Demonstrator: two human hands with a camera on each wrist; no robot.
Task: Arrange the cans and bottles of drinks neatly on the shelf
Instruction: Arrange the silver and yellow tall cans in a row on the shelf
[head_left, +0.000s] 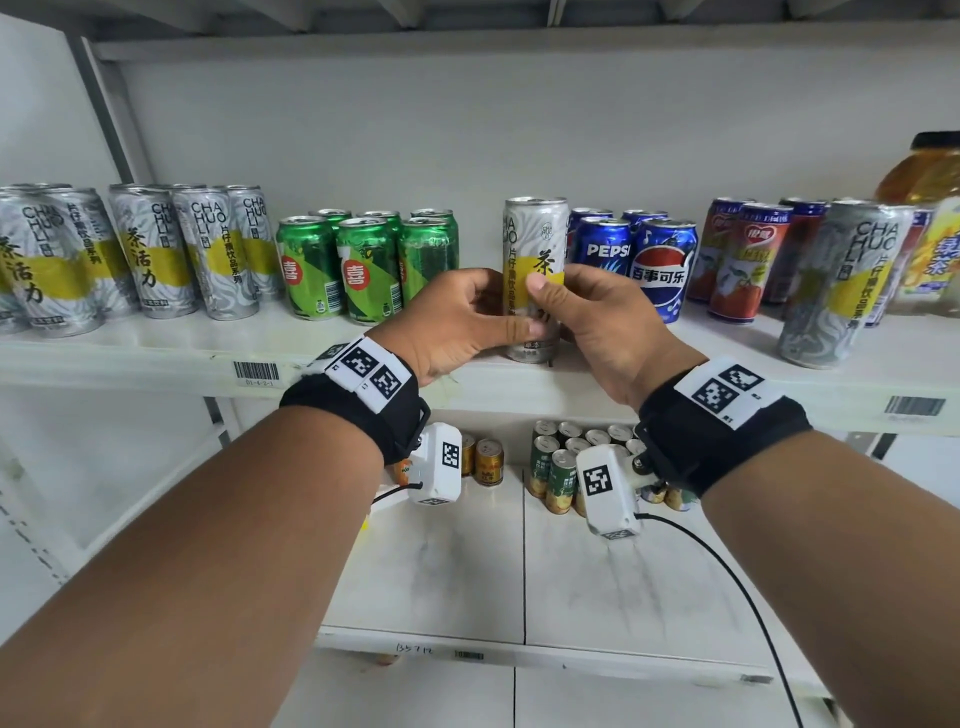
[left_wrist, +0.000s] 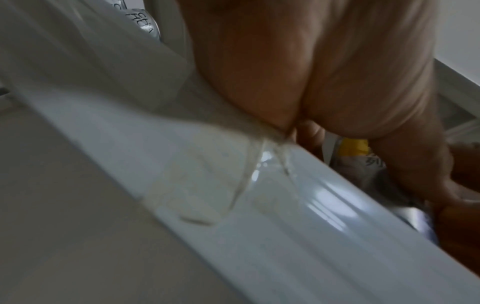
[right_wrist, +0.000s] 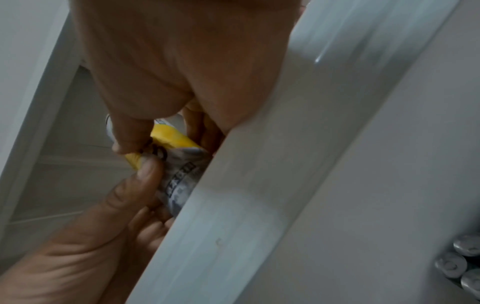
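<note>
We hold a tall silver can (head_left: 535, 244) upright at the shelf (head_left: 156, 353) front, between the green cans (head_left: 363, 265) and the Pepsi cans (head_left: 639, 260). Our left hand (head_left: 457, 322) curls round its left side, our right hand (head_left: 597, 317) grips its right, thumb across the yellow band. Its base seems to rest on the shelf, though the wrist views blur there.

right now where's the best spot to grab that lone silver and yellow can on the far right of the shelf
Grip the lone silver and yellow can round its mid-body from the front: it stands upright at the shelf edge, red cans close behind, so only front and sides are free for fingers.
</note>
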